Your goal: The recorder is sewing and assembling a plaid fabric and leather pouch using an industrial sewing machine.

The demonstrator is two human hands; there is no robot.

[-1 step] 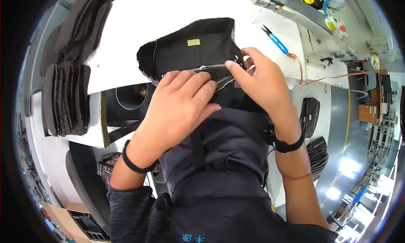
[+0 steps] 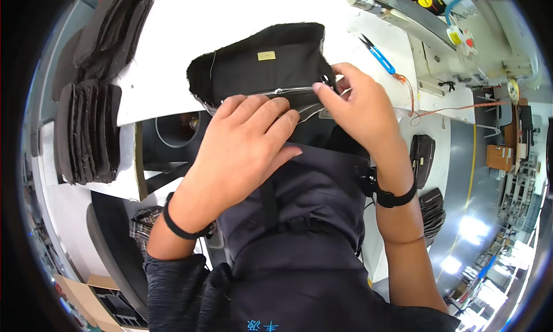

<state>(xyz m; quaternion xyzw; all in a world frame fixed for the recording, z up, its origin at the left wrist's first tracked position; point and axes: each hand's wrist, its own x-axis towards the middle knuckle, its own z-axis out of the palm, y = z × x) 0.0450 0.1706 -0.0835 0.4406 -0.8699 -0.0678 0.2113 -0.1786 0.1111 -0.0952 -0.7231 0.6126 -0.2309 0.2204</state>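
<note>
On the white table edge in front of me lies a black fabric bag piece (image 2: 268,72), its lining side up, with a small cream label (image 2: 266,56) inside. A silver zipper (image 2: 280,91) runs along its near side, and loose pale thread shows next to it. My left hand (image 2: 245,139) lies over the near left edge with its fingers curled onto the fabric; the fingertips are hidden and the thumb sticks out to the right. My right hand (image 2: 360,104) pinches the zipper's right end between thumb and fingers.
Blue-handled thread snips (image 2: 378,55) lie right of the bag piece, tied to an orange cord (image 2: 455,108). Stacked dark fabric pieces (image 2: 89,133) stand at the left. A metal machine arm (image 2: 397,15) crosses the upper right. More dark pieces (image 2: 423,161) lie beyond my right forearm.
</note>
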